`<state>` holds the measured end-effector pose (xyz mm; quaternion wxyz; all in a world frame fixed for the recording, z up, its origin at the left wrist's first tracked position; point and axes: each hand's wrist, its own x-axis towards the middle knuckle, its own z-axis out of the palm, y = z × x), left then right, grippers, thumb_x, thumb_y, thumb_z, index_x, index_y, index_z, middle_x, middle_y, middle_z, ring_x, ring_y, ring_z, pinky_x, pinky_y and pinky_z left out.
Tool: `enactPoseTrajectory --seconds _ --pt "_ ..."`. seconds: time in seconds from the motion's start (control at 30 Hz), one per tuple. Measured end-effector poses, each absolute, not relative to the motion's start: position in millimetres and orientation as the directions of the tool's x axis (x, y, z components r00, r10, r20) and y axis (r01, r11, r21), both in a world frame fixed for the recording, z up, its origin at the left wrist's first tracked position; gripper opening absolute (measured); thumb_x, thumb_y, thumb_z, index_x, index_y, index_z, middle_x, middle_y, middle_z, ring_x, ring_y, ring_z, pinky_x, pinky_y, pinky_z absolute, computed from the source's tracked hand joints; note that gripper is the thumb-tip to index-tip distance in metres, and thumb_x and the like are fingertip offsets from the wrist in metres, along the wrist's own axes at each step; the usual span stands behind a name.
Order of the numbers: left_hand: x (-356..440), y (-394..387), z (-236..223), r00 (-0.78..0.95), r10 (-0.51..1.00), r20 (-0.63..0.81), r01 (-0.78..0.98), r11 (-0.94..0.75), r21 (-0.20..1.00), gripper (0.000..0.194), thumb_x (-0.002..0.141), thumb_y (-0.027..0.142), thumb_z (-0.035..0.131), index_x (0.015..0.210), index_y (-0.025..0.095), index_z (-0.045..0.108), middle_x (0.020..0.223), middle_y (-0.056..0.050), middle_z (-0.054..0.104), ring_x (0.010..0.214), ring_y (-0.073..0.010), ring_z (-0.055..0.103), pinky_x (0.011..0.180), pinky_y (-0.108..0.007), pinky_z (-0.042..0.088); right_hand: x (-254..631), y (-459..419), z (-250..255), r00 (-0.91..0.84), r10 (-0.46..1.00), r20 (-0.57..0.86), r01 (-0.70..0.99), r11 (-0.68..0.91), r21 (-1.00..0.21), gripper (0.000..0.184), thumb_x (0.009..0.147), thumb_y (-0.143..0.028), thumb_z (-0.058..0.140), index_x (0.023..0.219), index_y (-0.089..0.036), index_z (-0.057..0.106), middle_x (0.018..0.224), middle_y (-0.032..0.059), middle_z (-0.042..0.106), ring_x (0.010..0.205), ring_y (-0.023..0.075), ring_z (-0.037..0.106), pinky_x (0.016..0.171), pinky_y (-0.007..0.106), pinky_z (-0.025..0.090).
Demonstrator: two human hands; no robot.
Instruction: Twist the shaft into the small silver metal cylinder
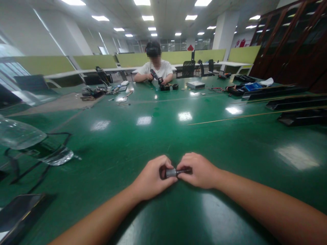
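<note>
Low in the middle of the head view, my left hand (155,177) is closed around a small grey metal cylinder (171,173). A thin dark shaft (184,170) sticks out of the cylinder's right end. My right hand (198,171) pinches that shaft between thumb and fingers, close beside the left hand. Cylinder and shaft lie roughly level, in line with each other, just above the green tabletop (143,143). The fingers cover part of both pieces, so their exact kind cannot be made out.
On the left lie a clear plastic bottle (28,141), a black cord and a phone-like dark slab (20,216). Black channels (304,115) and thin rods stretch along the right. Across the table a person (155,66) handles a power drill (155,75); cables and a silver box (196,84) are nearby.
</note>
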<state>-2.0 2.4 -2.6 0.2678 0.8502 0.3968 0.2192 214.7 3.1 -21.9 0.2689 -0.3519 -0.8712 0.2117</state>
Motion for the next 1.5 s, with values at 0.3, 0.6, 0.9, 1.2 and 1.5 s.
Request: enactPoseTrajectory --seconds 0.3,0.6,0.9,1.2,1.5 --pt "-2.2 1.0 -1.0 0.573 0.808 0.137 0.559 -0.507 0.656 0.019 0.073 0.019 0.070 0.081 0.018 0.052 0.079 0.000 0.055 0.071 -0.0151 0.053 0.064 -0.025 0.039 211.5 2.1 -22.1 -0.579 0.751 0.317 0.507 0.636 -0.582 0.008 0.078 -0.024 0.068 0.086 -0.020 0.070 0.079 0.0014 0.068 0.077 0.0159 0.059 0.074 0.029 0.040" --pt "-3.0 1.9 -1.0 0.569 0.811 0.133 0.569 -0.506 0.648 0.020 0.073 0.019 0.069 0.082 0.018 0.051 0.081 0.001 0.054 0.071 -0.0151 0.052 0.064 -0.025 0.038 212.3 3.3 -20.6 -0.581 0.754 0.307 0.506 0.630 -0.589 0.009 0.079 -0.024 0.068 0.087 -0.020 0.070 0.079 0.0012 0.068 0.077 0.0158 0.058 0.075 0.030 0.040" --pt "-2.6 2.2 0.2 0.565 0.817 0.120 0.577 -0.494 0.650 0.021 0.074 0.019 0.070 0.082 0.018 0.051 0.081 0.001 0.055 0.072 -0.0152 0.052 0.064 -0.025 0.038 217.5 2.0 -18.7 -0.581 0.755 0.303 0.502 0.626 -0.598 0.009 0.079 -0.023 0.068 0.086 -0.020 0.069 0.078 0.0012 0.066 0.077 0.0155 0.057 0.074 0.029 0.040" --pt "-2.5 3.2 -0.1 0.569 0.816 0.103 0.570 -0.482 0.665 0.020 0.075 0.018 0.069 0.082 0.019 0.051 0.081 0.001 0.054 0.070 -0.0141 0.052 0.063 -0.025 0.038 221.8 2.2 -13.8 -0.578 0.778 0.247 0.518 0.583 -0.626 0.008 0.078 -0.022 0.068 0.085 -0.019 0.067 0.077 0.0006 0.065 0.076 0.0149 0.056 0.072 0.028 0.039" --pt "-0.8 2.9 2.6 0.561 0.822 0.095 0.575 -0.470 0.670 0.021 0.074 0.019 0.070 0.082 0.018 0.051 0.080 0.002 0.054 0.069 -0.0136 0.052 0.062 -0.025 0.038 226.1 1.9 -11.3 -0.562 0.796 0.226 0.540 0.560 -0.629 0.007 0.077 -0.022 0.069 0.084 -0.020 0.068 0.078 -0.0001 0.065 0.077 0.0151 0.057 0.076 0.030 0.039"
